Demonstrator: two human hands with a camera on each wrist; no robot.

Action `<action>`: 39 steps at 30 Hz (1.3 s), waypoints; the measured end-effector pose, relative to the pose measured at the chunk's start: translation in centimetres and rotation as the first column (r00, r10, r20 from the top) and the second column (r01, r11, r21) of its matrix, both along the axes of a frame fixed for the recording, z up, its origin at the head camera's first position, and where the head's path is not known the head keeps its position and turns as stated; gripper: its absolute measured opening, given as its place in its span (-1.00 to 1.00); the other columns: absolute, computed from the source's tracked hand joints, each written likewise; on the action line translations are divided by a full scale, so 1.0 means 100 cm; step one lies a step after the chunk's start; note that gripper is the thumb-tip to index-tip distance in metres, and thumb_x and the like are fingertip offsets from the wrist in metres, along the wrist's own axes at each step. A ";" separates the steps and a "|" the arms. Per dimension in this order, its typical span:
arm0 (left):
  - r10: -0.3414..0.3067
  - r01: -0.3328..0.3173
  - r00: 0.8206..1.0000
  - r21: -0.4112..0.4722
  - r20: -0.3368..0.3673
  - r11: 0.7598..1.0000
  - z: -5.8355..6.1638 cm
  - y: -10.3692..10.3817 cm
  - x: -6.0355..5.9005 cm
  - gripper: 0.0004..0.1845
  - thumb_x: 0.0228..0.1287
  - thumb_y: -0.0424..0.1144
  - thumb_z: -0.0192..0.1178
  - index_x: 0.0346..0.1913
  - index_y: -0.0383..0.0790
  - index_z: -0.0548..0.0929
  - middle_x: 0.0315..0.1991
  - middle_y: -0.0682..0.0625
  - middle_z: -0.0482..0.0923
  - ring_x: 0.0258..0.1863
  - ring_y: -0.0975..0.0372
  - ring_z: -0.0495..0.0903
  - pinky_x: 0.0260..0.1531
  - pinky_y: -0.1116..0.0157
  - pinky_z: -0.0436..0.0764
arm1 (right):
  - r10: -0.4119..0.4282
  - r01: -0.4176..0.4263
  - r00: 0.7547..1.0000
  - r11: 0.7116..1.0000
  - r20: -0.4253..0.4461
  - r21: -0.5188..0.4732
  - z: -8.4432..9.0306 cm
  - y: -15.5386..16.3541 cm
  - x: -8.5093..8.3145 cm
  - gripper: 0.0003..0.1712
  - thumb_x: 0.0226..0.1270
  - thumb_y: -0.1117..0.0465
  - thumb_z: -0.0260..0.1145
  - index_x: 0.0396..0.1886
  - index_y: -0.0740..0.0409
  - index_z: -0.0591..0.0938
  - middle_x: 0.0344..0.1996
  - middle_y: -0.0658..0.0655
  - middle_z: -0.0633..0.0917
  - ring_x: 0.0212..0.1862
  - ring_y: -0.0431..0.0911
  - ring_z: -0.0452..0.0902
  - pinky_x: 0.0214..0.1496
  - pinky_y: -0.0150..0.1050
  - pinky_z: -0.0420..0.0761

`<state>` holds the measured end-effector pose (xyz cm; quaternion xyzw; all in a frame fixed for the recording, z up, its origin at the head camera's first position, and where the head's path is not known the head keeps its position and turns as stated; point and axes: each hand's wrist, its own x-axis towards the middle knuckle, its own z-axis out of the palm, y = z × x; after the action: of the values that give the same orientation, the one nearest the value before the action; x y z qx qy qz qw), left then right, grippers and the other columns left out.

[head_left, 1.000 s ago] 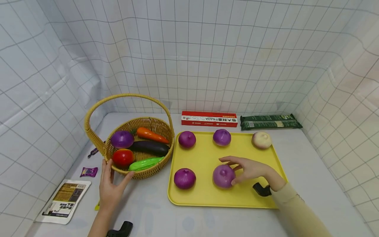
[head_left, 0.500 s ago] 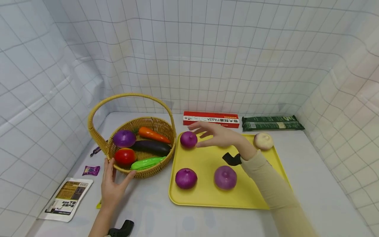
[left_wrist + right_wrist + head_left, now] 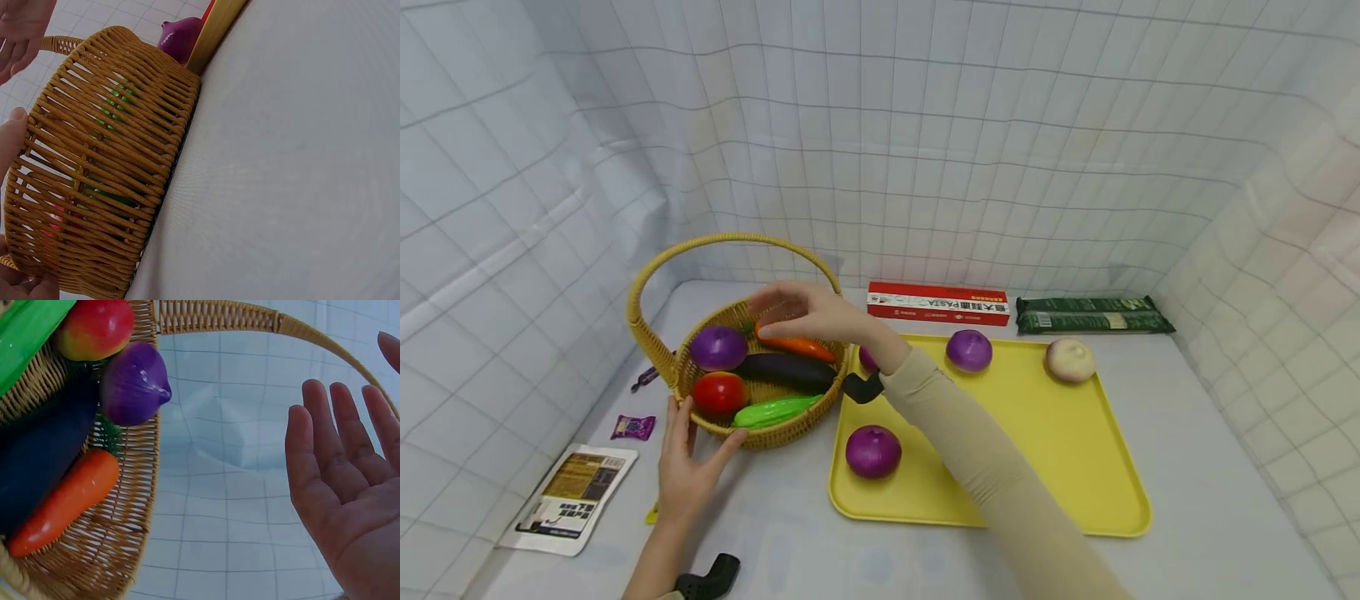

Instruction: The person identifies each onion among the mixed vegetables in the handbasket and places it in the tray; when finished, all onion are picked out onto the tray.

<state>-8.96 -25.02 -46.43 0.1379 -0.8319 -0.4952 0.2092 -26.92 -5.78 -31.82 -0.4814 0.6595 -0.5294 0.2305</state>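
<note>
A wicker basket (image 3: 790, 435) with a tall handle stands at the left. In it lie a purple onion (image 3: 718, 348), a carrot (image 3: 801, 346), an eggplant (image 3: 786, 372), a red tomato-like fruit (image 3: 720, 395) and a bright green vegetable (image 3: 775, 412). My left hand (image 3: 688, 475) rests at the basket's front left, thumb and fingers spread and touching its rim and wall. Above the basket's back right is my right hand (image 3: 808, 312), fingers extended and holding nothing. It partly covers the carrot; the right wrist view shows its palm (image 3: 359, 512) apart from the vegetables.
Right of the basket lies a yellow tray (image 3: 992, 523) with purple onions (image 3: 873, 452) and a paler one (image 3: 1070, 360). A red pasta box (image 3: 938, 303) and a green packet (image 3: 1093, 316) lie behind. A white pouch (image 3: 572, 500) and purple wrapper (image 3: 634, 427) lie left.
My right hand has left the onion at the tray's front, passed over the tray and moved left to above the basket. The left hand stays at the basket rim.
</note>
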 end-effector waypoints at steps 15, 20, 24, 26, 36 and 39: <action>-0.006 0.006 1.000 0.000 -0.003 1.000 -0.001 0.004 -0.006 -0.05 0.11 -0.15 0.37 0.47 -0.17 0.04 0.49 0.08 -0.29 0.43 0.19 -0.07 0.31 0.21 0.16 | -0.199 0.200 0.979 0.980 0.034 -0.011 -0.038 -0.075 -0.018 -0.55 0.19 0.19 0.36 0.10 0.12 0.56 0.01 -0.05 0.60 0.03 -0.21 0.50 0.00 -0.43 0.51; -0.015 0.014 1.000 -0.007 -0.017 1.000 -0.002 0.005 -0.007 -0.06 0.11 -0.16 0.37 0.46 -0.19 0.05 0.50 0.02 -0.27 0.43 0.18 -0.06 0.29 0.31 0.17 | -0.291 0.288 0.956 0.955 0.034 0.065 -0.050 -0.083 -0.019 -0.48 0.17 0.15 0.39 0.16 0.06 0.54 0.12 -0.02 0.54 0.19 -0.07 0.40 0.09 -0.38 0.47; -0.011 0.011 1.000 -0.010 -0.019 1.000 -0.003 0.005 -0.007 -0.07 0.11 -0.17 0.37 0.46 -0.20 0.06 0.50 0.00 -0.26 0.43 0.16 -0.04 0.28 0.35 0.17 | -0.307 0.301 0.952 0.940 0.012 0.162 -0.061 -0.090 -0.017 -0.34 0.14 0.12 0.41 0.27 -0.02 0.46 0.27 -0.02 0.41 0.29 -0.03 0.29 0.15 -0.31 0.45; -0.006 0.006 1.000 -0.009 -0.023 1.000 -0.003 0.005 -0.006 -0.07 0.10 -0.18 0.37 0.46 -0.21 0.06 0.50 0.01 -0.27 0.43 0.15 -0.03 0.28 0.36 0.16 | -0.306 0.299 0.952 0.931 -0.001 0.211 -0.065 -0.094 -0.015 -0.26 0.13 0.09 0.41 0.33 -0.07 0.39 0.32 -0.04 0.34 0.32 -0.04 0.25 0.20 -0.28 0.42; 0.007 -0.007 1.000 -0.018 -0.013 1.000 -0.003 0.003 -0.003 -0.07 0.11 -0.16 0.37 0.46 -0.20 0.06 0.50 -0.02 -0.25 0.43 0.16 -0.05 0.28 0.23 0.18 | -0.232 0.232 0.971 0.886 -0.050 0.401 -0.073 -0.105 -0.008 -0.08 0.18 -0.09 0.33 0.47 -0.19 0.11 0.37 -0.03 0.27 0.30 -0.13 0.26 0.27 -0.24 0.34; 0.010 -0.010 1.000 -0.012 -0.007 1.000 -0.004 0.002 -0.002 -0.07 0.11 -0.16 0.36 0.47 -0.17 0.05 0.50 -0.01 -0.26 0.43 0.17 -0.06 0.28 0.25 0.18 | -0.195 0.205 0.979 0.897 -0.065 0.392 -0.073 -0.107 -0.006 -0.15 0.17 -0.06 0.35 0.43 -0.12 0.23 0.31 -0.03 0.35 0.22 -0.18 0.33 0.20 -0.33 0.38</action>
<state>-9.16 -24.86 -46.79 0.1390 -0.8335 -0.4894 0.2153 -27.48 -16.49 -39.08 -0.3607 0.8017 -0.3999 0.2594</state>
